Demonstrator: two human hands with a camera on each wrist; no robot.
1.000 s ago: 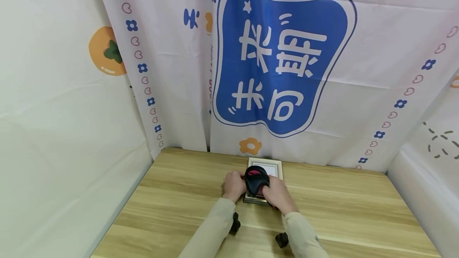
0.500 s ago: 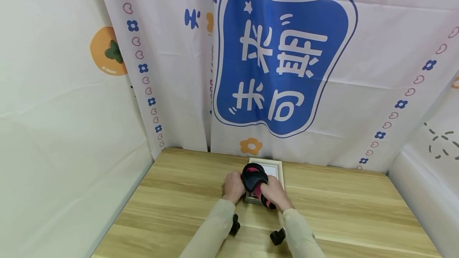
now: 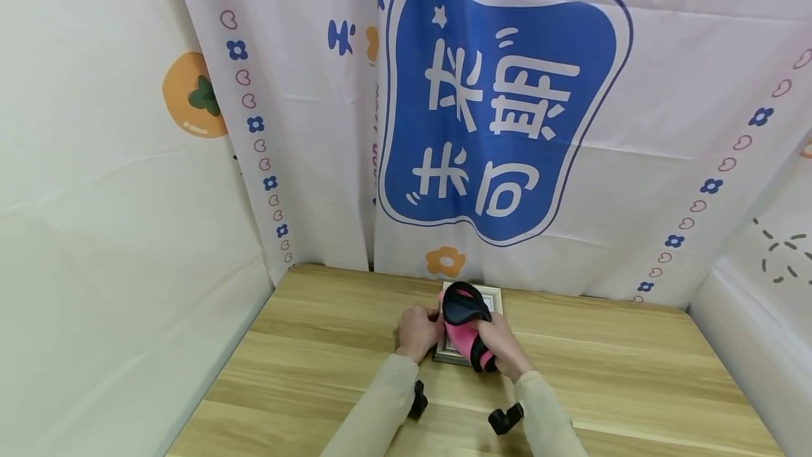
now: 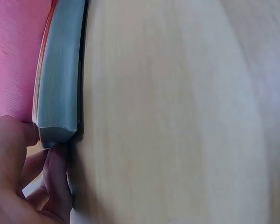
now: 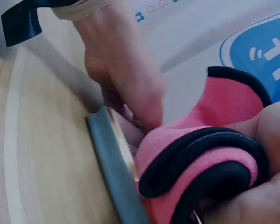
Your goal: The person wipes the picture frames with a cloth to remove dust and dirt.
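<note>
A small picture frame [image 3: 493, 296] with a pale grey border lies flat on the wooden table [image 3: 317, 344], near its far edge. My left hand [image 3: 416, 330] pinches the frame's near left corner; in the left wrist view the fingers [image 4: 53, 172] curl under the grey frame edge [image 4: 60, 70]. My right hand [image 3: 501, 349] grips a bunched pink cloth with black trim [image 3: 463, 319] and holds it on the frame's face. In the right wrist view the pink cloth [image 5: 210, 154] sits against the frame edge [image 5: 112, 168], with the left hand [image 5: 126, 79] behind it.
A printed curtain with a large blue sign [image 3: 495, 104] hangs right behind the table. White sheeting closes off the left [image 3: 114, 231] and right [image 3: 755, 316] sides. Black wrist mounts [image 3: 415, 400] [image 3: 505, 418] sit on both forearms. Bare wood lies to either side of the frame.
My right hand has turned and pushed the cloth farther up the frame, so more of its pink side shows. The left hand has stayed at the frame's corner.
</note>
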